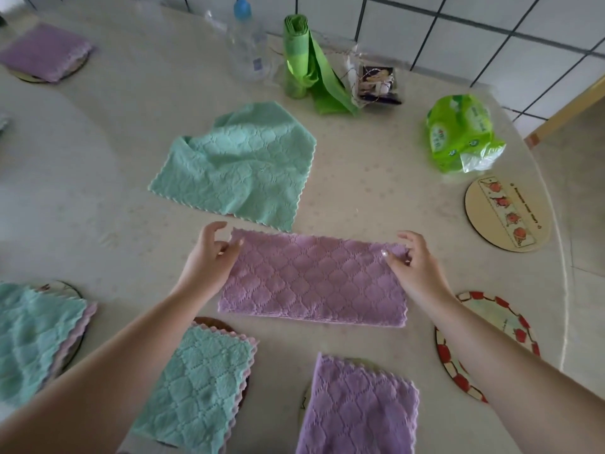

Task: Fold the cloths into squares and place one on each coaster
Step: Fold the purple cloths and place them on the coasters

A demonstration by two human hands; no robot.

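Quilted purple square | fingers pinch waffle purple rectangle

No word or number can be read with certainty anywhere on the worktop. The green plastic packet bears white characters and a small round mark, all too blurred to make out, and the clear bottle carries a small blue label that is likewise unreadable. The round coaster at the right has a line of tiny print beside its strip of red figures, illegible
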